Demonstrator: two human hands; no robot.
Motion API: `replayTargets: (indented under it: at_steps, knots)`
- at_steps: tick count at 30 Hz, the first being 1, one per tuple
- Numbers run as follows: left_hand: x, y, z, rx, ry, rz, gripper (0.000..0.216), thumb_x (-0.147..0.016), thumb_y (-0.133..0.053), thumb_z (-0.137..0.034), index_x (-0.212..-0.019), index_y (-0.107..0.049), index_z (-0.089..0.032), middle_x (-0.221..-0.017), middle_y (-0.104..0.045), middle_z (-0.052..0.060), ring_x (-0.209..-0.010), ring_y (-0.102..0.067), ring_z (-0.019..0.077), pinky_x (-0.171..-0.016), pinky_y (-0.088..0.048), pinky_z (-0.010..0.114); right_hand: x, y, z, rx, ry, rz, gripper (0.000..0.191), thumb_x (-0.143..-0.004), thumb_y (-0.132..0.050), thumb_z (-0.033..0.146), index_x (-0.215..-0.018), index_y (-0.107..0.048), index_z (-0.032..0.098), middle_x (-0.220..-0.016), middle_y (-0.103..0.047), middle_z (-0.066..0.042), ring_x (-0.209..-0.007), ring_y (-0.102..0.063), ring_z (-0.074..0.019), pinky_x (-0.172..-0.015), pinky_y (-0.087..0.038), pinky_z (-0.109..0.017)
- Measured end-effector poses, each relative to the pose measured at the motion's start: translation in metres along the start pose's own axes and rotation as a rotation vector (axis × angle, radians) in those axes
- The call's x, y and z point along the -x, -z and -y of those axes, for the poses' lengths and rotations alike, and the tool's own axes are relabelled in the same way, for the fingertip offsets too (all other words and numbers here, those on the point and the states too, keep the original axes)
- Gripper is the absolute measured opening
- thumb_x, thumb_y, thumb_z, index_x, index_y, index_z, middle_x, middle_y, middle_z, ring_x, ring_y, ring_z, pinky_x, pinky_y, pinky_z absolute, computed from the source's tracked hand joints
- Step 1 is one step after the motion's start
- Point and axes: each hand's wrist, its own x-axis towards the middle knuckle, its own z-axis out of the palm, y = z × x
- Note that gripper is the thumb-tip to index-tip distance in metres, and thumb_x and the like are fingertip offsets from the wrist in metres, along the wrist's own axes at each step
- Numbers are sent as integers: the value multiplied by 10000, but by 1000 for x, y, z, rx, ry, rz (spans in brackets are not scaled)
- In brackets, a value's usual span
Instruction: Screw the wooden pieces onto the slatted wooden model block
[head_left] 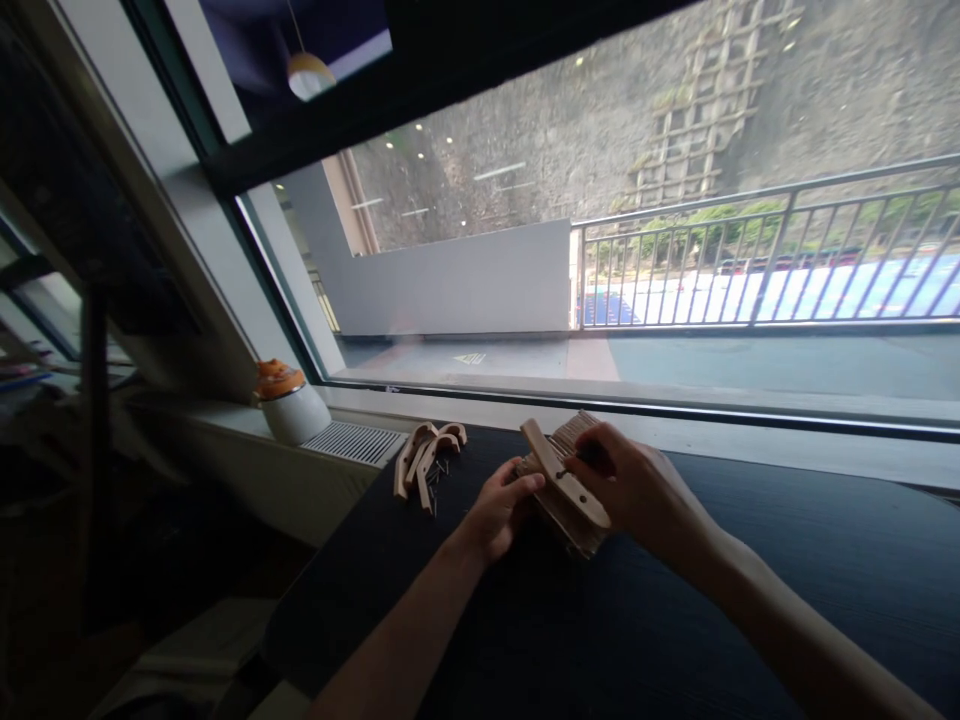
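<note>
My left hand (504,508) grips the left side of a brown ridged block (559,518), which looks like layered cardboard, with the thumb on top. Across the block lies a pale wooden piece (585,500) with rounded ends and dark holes. At its far side, my right hand (626,480) has its fingers pinched together close to one of the holes. What they pinch is small and hidden. To the left on the dark table lie several curved wooden pieces (424,460) with holes, and several loose screws (438,472) beside them.
The black table (675,620) meets a window sill (420,405) at its far edge. A white container with an orange top (294,405) stands on the ledge at left, next to a vent grille (356,440). Beyond the glass is a railing (772,260).
</note>
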Motion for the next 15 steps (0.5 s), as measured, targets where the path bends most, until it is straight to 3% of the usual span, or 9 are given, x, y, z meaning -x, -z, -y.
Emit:
replayTargets:
  at_steps: [2,5,10,15]
  knots:
    - [0,-3,7,29,36,39,359,-593,-759,-133,-919,-612,-111,-819,-674,62,-773,-636,178,-790,-488,289,11,3,5,-26,23,37,137,-847,-511,308,-911,-579,208,-798,-682,-34,-687,-633,-187,-584,-460,-287]
    - [7,-9,14,52,-3,21,346,-583,-740,-123,-908,-622,-116,-776,-677,44,-743,-634,176,-759,-491,287,35,11,14,-56,1,49,139,-848,-517,284,-933,-598,210,-835,-690,-44,-724,-652,-201,-614,-495,-303]
    - [34,-17,18,112,-154,-46,325,-659,-686,-216,-971,-609,-165,-818,-676,8,-768,-634,167,-716,-491,268,84,12,27,-38,48,-95,169,-868,-502,261,-1008,-588,223,-1076,-663,-73,-939,-643,-222,-762,-514,-315]
    - [55,-12,35,59,-188,75,451,-622,-730,-155,-1052,-595,-147,-886,-692,51,-814,-645,203,-763,-487,296,118,1,33,132,7,-115,210,-899,-428,287,-1028,-573,208,-962,-685,-59,-743,-672,-201,-597,-497,-302]
